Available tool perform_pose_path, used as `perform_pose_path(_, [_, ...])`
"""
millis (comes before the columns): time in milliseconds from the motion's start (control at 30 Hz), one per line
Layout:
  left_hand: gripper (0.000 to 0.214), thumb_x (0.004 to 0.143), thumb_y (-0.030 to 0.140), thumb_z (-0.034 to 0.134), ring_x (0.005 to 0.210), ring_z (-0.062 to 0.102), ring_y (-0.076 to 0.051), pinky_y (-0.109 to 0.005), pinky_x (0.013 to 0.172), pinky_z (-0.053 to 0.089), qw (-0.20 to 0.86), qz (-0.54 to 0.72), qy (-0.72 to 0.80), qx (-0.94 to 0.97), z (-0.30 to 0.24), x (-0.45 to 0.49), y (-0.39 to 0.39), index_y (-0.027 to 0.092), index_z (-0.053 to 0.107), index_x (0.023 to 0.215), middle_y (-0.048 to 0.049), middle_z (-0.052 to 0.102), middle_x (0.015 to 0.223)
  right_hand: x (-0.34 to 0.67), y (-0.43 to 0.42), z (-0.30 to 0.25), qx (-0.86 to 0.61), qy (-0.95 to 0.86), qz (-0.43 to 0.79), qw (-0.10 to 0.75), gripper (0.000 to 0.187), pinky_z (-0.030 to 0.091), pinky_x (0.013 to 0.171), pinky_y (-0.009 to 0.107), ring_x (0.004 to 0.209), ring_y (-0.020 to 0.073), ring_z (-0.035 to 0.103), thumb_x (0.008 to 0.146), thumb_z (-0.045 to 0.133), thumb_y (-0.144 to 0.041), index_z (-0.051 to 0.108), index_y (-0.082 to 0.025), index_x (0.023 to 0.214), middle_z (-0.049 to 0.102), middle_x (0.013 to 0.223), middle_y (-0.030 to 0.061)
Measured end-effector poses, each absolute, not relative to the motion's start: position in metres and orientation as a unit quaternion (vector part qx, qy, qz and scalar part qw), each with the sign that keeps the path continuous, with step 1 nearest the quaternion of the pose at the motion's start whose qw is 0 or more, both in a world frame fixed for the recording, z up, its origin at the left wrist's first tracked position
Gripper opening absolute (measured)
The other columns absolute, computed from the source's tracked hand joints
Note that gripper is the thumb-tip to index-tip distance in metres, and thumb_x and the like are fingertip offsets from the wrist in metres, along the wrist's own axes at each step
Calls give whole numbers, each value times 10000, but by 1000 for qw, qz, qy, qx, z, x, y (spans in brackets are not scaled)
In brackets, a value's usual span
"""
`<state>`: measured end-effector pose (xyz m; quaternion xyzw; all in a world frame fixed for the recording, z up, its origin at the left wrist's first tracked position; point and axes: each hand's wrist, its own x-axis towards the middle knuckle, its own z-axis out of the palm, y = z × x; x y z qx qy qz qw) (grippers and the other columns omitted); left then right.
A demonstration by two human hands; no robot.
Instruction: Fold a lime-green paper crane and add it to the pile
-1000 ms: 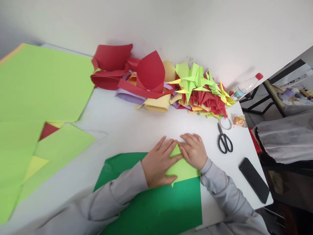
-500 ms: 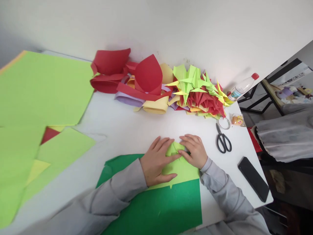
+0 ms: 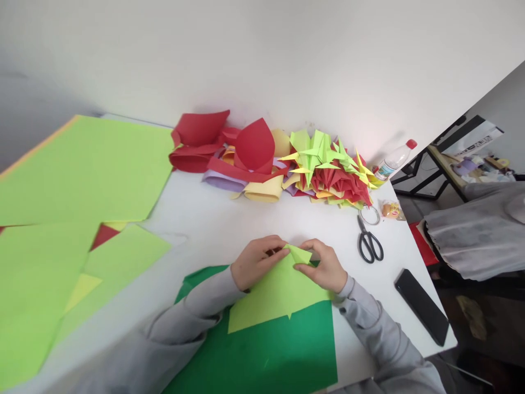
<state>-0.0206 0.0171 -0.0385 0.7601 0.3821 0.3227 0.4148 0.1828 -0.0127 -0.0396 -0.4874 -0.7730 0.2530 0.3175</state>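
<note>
A light green sheet of paper (image 3: 279,290) lies over a dark green sheet (image 3: 270,355), its top end folded to a point. My left hand (image 3: 257,261) pinches the paper's top edge on the left, thumb in front and the other fingers curled behind. My right hand (image 3: 325,266) is curved around the folded flap from the right, its thumb near the flap's lower edge and its forefinger at the top. The flap stands a little off the sheet between the two hands. A small notched tip shows at the sheet's lower edge.
Black-handled scissors (image 3: 369,241), a tape roll (image 3: 370,215), a wrapped snack (image 3: 391,210) and a black phone (image 3: 422,306) lie to the right. Folded paper pieces (image 3: 324,158), rolled red paper (image 3: 256,146) and a bottle (image 3: 396,160) line the wall. Large green sheets (image 3: 102,169) cover the left.
My left hand has gone from lying spread over the paper to pinching its top edge. The folded top flap is now lifted. The view has shifted slightly.
</note>
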Motion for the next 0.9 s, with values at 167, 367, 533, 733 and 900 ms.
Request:
perform_pose_path(167, [254, 835, 331, 543, 585, 550, -111, -216, 548, 448, 459, 357, 332, 743, 8, -18, 19, 149, 676, 718, -18, 617, 661, 174, -10, 9, -451, -770, 294, 341, 162, 507, 701, 246, 730, 135, 623, 872, 539, -351, 573, -194, 896, 654, 804, 14])
perform_pose_path(367, [232, 852, 246, 480, 586, 534, -104, -202, 535, 427, 383, 365, 316, 787, 39, -20, 16, 152, 626, 697, -15, 595, 652, 166, -7, 48, -411, -835, 179, 320, 200, 460, 689, 254, 678, 136, 585, 928, 411, -269, 557, -205, 810, 630, 720, 16])
perform_pose_path(533, [253, 869, 176, 412, 597, 510, -105, -208, 576, 414, 317, 344, 255, 846, 46, -27, 10, 159, 582, 683, -18, 562, 659, 164, -13, 52, -364, -870, 162, 290, 171, 436, 682, 273, 626, 140, 545, 907, 408, -206, 536, -200, 793, 612, 666, 14])
perform_pose_path(733, [270, 865, 125, 357, 580, 459, -120, -228, 563, 375, 308, 330, 180, 874, 47, -32, 10, 176, 541, 674, -20, 508, 640, 164, -14, 52, -337, -882, 177, 277, 158, 421, 671, 276, 606, 137, 533, 878, 409, -177, 533, -199, 783, 602, 649, 10])
perform_pose_path(900, [235, 865, 138, 401, 554, 445, -112, -228, 541, 362, 312, 359, 179, 861, 46, -38, 13, 173, 582, 720, -15, 511, 640, 167, -12, 52, -345, -871, 182, 300, 134, 421, 650, 264, 595, 131, 542, 848, 451, -186, 560, -199, 771, 612, 634, 0])
